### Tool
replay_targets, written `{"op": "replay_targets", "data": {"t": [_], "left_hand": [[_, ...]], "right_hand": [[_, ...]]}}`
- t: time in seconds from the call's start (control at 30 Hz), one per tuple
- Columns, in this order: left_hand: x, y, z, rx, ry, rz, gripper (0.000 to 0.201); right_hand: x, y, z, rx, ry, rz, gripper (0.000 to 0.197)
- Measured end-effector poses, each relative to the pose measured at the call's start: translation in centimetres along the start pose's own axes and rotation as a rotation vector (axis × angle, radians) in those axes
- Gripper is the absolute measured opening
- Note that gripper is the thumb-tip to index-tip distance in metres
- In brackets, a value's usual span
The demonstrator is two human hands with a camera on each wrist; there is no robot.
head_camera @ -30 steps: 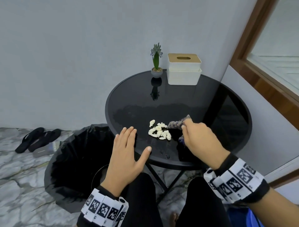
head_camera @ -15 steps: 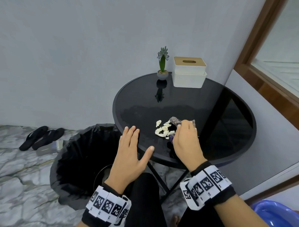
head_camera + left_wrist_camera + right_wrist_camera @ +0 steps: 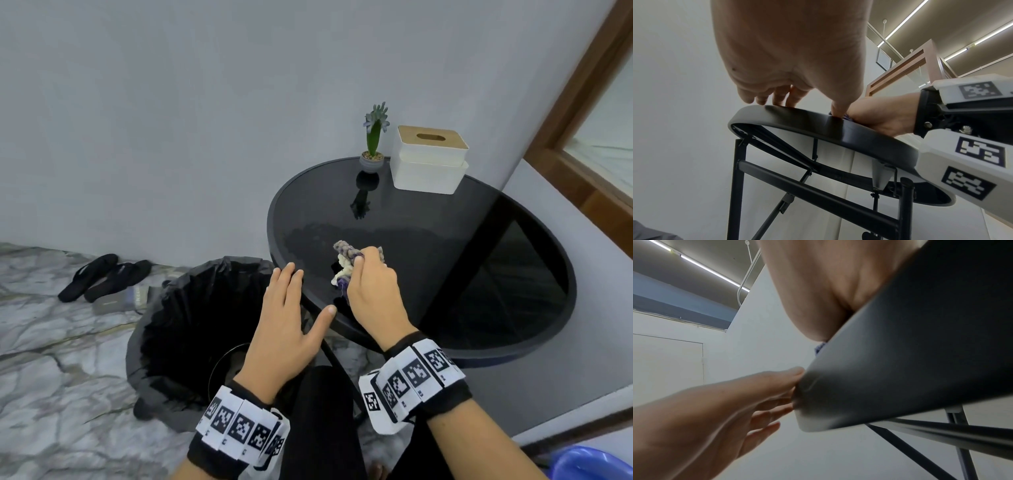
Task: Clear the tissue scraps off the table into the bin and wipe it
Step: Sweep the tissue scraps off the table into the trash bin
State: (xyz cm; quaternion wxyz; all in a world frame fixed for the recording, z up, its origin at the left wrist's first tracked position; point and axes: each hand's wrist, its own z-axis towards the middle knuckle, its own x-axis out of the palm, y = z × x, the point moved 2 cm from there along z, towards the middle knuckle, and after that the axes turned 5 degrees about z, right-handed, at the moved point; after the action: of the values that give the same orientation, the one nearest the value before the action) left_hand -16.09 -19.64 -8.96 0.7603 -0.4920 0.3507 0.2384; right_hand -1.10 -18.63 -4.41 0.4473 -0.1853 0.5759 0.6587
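Observation:
In the head view my right hand (image 3: 368, 284) grips a purple-grey cloth (image 3: 346, 253) on the round black table (image 3: 496, 260), near its front left edge. White tissue scraps (image 3: 340, 272) bunch against the cloth, partly hidden by my fingers. My left hand (image 3: 291, 308) is flat with straight fingers at the table rim, above the bin (image 3: 178, 308), a black-lined tub on the floor beside the table. In the left wrist view my left fingertips (image 3: 777, 100) touch the table rim (image 3: 818, 121). The right wrist view shows the table rim (image 3: 900, 353) and my left hand (image 3: 756, 395) beside it.
A small potted plant (image 3: 373, 144) and a white tissue box with a wooden lid (image 3: 430, 157) stand at the table's far edge against the wall. Black sandals (image 3: 102, 274) lie on the marble floor to the left. A blue basin (image 3: 592, 462) sits at the bottom right.
My right hand has dragged the cloth and the tissue scraps left toward the table edge and my left hand. The scraps are now bunched under the cloth. My left hand has stayed at the rim.

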Motion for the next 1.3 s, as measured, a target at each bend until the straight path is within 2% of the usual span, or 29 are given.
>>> {"op": "replay_targets", "data": {"t": [0.13,0.3,0.47,0.63,1.0,1.17,1.3], "left_hand": [[-0.8,1.4,0.3,-0.002,-0.008,0.010,0.081],[-2.1,4.1,0.3,-0.039,-0.024,0.050,0.080],[-3.1,7.0,-0.1,-0.086,-0.020,0.105,0.081],[-3.8,9.2,-0.3,-0.129,-0.025,0.128,0.080],[-3.9,12.0,0.7,-0.156,-0.036,0.147,0.081],[-3.9,12.5,1.1,-0.177,-0.033,0.136,0.077],[-3.6,12.6,1.1,-0.197,-0.015,0.116,0.077]], "right_hand": [[1.2,1.4,0.2,-0.035,0.007,-0.060,0.038],[2.2,3.2,0.7,-0.001,0.037,0.143,0.025],[4.2,4.7,1.2,-0.004,0.056,0.208,0.027],[5.3,5.9,1.9,0.003,0.048,0.222,0.014],[8.5,8.9,3.4,-0.085,0.063,0.315,0.023],[7.9,8.7,4.1,-0.048,0.120,0.430,0.028],[6.7,8.1,4.3,0.027,0.107,0.527,0.029]]}}
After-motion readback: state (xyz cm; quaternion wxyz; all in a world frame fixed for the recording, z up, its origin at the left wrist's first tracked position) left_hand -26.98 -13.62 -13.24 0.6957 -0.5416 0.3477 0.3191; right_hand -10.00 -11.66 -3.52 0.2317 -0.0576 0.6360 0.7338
